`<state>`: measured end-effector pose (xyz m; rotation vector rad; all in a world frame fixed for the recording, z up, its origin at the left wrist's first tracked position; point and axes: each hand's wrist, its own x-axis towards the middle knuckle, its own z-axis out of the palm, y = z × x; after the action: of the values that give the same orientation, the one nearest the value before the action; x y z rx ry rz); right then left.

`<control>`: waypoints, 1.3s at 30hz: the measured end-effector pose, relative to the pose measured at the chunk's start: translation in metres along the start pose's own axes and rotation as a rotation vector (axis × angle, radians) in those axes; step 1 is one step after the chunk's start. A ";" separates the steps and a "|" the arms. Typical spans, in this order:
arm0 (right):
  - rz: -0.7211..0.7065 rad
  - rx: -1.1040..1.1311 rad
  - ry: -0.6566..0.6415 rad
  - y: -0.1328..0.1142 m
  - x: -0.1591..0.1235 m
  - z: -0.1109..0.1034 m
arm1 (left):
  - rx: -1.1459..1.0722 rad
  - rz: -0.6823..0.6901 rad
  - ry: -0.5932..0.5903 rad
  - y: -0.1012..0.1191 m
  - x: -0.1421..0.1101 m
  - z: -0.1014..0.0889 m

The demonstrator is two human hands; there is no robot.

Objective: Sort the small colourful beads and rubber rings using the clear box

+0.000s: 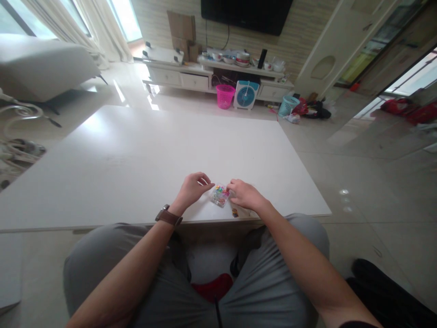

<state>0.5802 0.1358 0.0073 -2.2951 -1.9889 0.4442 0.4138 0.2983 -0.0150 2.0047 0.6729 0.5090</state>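
Small clear box [215,200] of bright pieces [220,189] near the front edge of a white table [170,150]

On the left, a wristwatch [167,215] with a brown, leather-like strap circles the wrist. Beyond it the left hand [196,187] arches over the smooth, faintly glossy tabletop, its fingers loosely bent and parted from the thumb; the thumb tip is at the box's upper left corner, though contact cannot be made out.

The box comes next, between the two hands: squarish, transparent, plastic-looking, and set slightly askew. Pink, yellow, green and blue show in its far part, paler and reddish bits in its near part; the single shapes are too small to tell.

Just right of it lies a little yellow-and-dark figure [235,212], flat or solid, I cannot say. The right hand [246,195] bends over the box's right side, covering some of it; whether its fingertips grip anything is hidden.
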 end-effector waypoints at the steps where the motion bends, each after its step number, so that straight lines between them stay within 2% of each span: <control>1: 0.010 -0.013 -0.002 0.000 0.000 0.000 | -0.004 0.002 0.001 0.000 0.000 0.000; 9: 0.058 -0.063 -0.002 -0.002 -0.001 -0.002 | -0.005 -0.007 -0.011 0.003 0.000 0.001; 17: 0.142 -0.082 -0.074 -0.008 -0.002 -0.011 | -0.009 -0.015 -0.005 0.000 0.000 0.001; 21: 0.134 -0.040 -0.106 -0.009 -0.003 -0.011 | -0.001 -0.011 -0.005 -0.001 0.000 0.001; 29: 0.033 0.001 0.081 -0.005 -0.003 -0.008 | 0.010 0.005 -0.016 -0.002 0.000 0.001; 39: -0.014 0.077 0.094 -0.002 -0.001 0.000 | 0.018 0.021 -0.022 0.001 0.000 0.001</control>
<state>0.5784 0.1347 0.0076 -2.2124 -1.9092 0.3971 0.4145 0.2974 -0.0144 2.0334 0.6457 0.4946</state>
